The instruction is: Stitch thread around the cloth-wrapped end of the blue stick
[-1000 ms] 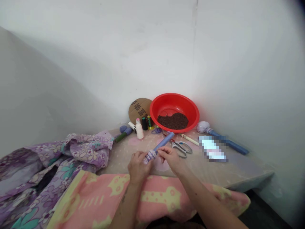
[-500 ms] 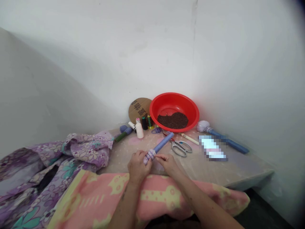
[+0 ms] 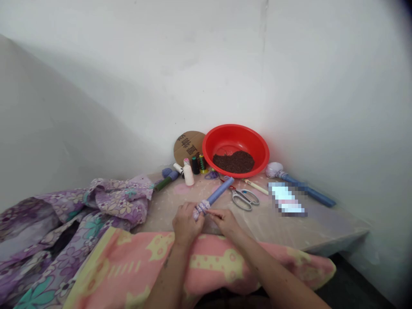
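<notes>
My left hand (image 3: 186, 221) is closed around the lower end of a periwinkle-blue rod (image 3: 220, 191), which slants up and to the right. Purple and white patterned material (image 3: 202, 207), bound with darker cord, wraps the rod just above my left thumb. My right hand (image 3: 225, 221) comes in from the right, its thumb and fingers pinched together beside this wrap. Whatever lies in that pinch is too small to make out. Grey-handled scissors (image 3: 242, 201) rest to the right of the rod.
At the back stands a red basin (image 3: 234, 128) holding dark brown grains. Several thread spools (image 3: 189, 176) and a cardboard disc (image 3: 186, 146) are left of it. A blue mallet-like stick (image 3: 309, 191) and a pixelated screen (image 3: 286, 198) lie right. Floral cloth (image 3: 119, 201) heaps at left.
My right fingertips have shifted slightly left and in against the wrapped part of the rod. The left hand keeps its hold in nearly the same place.
</notes>
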A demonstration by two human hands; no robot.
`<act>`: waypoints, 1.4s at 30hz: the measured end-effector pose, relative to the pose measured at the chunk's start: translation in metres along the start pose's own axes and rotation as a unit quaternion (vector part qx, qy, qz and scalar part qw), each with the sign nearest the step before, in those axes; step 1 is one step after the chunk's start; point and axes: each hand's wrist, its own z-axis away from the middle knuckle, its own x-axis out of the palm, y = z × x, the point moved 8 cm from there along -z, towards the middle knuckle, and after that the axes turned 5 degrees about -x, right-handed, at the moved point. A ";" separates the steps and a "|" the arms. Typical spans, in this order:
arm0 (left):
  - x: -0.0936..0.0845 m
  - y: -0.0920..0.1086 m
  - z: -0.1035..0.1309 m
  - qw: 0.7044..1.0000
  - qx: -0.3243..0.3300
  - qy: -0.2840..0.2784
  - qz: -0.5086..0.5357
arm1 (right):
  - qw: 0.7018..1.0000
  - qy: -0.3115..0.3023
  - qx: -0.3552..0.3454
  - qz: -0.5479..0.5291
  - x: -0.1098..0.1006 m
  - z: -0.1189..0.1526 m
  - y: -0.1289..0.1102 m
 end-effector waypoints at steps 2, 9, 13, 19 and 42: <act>0.000 0.000 0.000 1.000 -0.004 -0.001 0.001 | 1.000 0.005 0.010 0.021 -0.003 0.002 0.002; 0.001 -0.001 0.000 1.000 -0.006 0.003 -0.003 | 0.999 0.013 0.010 0.035 -0.005 0.003 0.002; 0.001 -0.001 -0.001 1.000 -0.007 0.001 -0.007 | 0.999 0.013 0.014 0.034 -0.005 0.002 0.003; 0.000 0.000 -0.001 1.000 -0.005 0.005 -0.011 | 0.999 0.019 0.024 0.030 -0.005 0.002 0.007; 0.000 0.000 -0.001 0.999 0.014 0.031 -0.013 | 0.998 0.005 0.020 0.066 -0.004 0.000 -0.001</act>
